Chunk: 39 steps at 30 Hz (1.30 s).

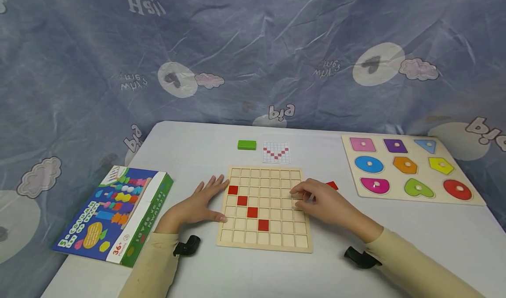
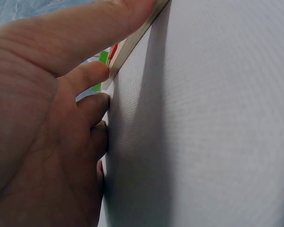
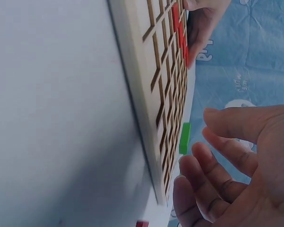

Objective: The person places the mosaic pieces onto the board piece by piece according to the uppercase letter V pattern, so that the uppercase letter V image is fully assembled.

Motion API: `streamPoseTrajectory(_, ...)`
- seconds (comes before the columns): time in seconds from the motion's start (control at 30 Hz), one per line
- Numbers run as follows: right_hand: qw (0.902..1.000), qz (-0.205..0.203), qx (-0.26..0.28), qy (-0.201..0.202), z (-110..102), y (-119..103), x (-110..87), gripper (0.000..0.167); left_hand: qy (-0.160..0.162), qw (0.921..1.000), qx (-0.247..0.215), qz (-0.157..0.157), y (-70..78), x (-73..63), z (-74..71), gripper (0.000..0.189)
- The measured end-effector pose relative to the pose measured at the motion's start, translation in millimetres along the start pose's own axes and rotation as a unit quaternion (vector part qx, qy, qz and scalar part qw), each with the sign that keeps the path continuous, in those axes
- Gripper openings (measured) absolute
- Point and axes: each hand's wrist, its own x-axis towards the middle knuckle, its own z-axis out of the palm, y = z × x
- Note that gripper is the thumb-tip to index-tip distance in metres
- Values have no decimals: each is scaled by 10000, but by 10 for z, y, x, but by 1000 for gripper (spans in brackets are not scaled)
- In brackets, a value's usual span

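Note:
A wooden grid board (image 1: 280, 247) lies on the table with several red square tiles (image 1: 252, 212) in a diagonal on its left half. My left hand (image 1: 197, 205) rests at the board's left edge, fingers spread, thumb and fingertips touching the frame. Over the board's right edge hovers my right hand (image 1: 322, 201); its fingers are loosely bent, and the right wrist view shows thumb and fingers apart with nothing seen between them. Partly hidden behind that hand, a loose red piece (image 1: 332, 185) lies right of the board. A pattern card (image 1: 276, 152) with a red V lies beyond the board.
A green block (image 1: 247, 145) sits left of the card. At the right is a shape puzzle board (image 1: 399, 188) with knobbed colored pieces. A blue and green toy box (image 1: 114, 214) lies at the left. A patterned curtain (image 1: 253, 52) hangs behind the table.

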Motion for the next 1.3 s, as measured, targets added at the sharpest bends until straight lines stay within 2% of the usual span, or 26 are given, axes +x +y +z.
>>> streamPoseTrajectory(0.33,9986,29,-310,418,-154,224,-297,27,-14,10000,-18,-44,-6,8,1,111)
streamPoseTrajectory(0.77,9937,706,-660,568,-331,468,-623,33,-12,10000,-5,-67,6,5,-1,110)
streamPoseTrajectory(1.03,9897,1043,-785,588,-308,599,-677,33,-10,10000,-10,-62,4,9,-8,111)
streamPoseTrajectory(1.3,9887,1147,-772,580,-274,632,-653,35,-52,10000,-12,-69,11,4,-7,111)
